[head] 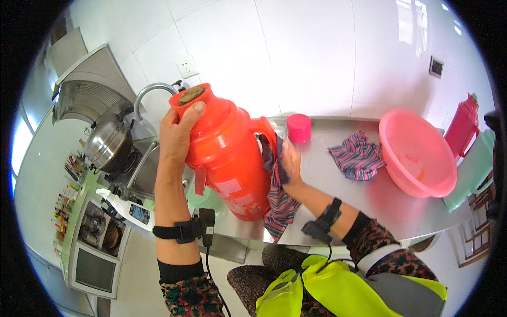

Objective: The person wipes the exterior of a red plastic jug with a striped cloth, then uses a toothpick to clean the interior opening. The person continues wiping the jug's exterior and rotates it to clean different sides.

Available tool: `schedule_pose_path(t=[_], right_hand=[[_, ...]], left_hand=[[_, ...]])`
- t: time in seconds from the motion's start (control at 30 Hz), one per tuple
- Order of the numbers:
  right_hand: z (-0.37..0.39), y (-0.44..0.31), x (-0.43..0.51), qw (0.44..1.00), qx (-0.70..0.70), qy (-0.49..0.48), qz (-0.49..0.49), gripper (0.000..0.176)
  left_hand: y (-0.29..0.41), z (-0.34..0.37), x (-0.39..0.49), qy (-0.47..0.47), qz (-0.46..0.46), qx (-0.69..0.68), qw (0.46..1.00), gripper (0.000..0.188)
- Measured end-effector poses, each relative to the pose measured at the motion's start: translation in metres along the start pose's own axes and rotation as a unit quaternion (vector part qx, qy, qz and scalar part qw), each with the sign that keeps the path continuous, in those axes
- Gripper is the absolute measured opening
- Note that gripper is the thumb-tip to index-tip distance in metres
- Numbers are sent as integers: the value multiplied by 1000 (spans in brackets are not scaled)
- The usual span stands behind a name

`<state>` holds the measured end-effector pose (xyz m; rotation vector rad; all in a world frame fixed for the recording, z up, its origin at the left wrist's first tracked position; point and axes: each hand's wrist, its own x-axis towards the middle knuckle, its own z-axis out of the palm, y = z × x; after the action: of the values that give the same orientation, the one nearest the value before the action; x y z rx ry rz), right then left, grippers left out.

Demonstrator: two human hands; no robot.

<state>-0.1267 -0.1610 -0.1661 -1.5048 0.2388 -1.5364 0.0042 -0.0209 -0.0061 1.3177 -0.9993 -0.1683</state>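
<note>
A large red plastic thermos flask (233,158) leans to the left over the steel counter. My left hand (178,126) grips its neck, just below the cork stopper (192,96) in the mouth. On the flask's right side, my right hand (291,162) presses a striped cloth (278,202) against the big side handle (266,130); part of the cloth passes through the handle. A small red tab handle (201,181) sticks out on the flask's near left side. Behind the flask, a pink cup-like lid (299,128) stands on the counter.
A second striped cloth (356,155) touches a pink basin (420,158). Beyond are a dark pink flask (463,123) and a green one (473,170). At left are a sink (146,170), curved faucet (152,89), lidded steel pot (109,144) and white sprayer bottle (126,208).
</note>
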Motion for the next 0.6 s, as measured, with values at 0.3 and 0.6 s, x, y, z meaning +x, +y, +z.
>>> schedule_pose_path(t=[0.3,0.6], right_hand=[[-48,-66,18,974,-70,-170,130,34],[33,-110,99,900,-233,-256,-264,31]], left_hand=[[-4,-4,0,-9,13,-3,1000,52],[-6,-8,5,-8,-12,19,1000,59]])
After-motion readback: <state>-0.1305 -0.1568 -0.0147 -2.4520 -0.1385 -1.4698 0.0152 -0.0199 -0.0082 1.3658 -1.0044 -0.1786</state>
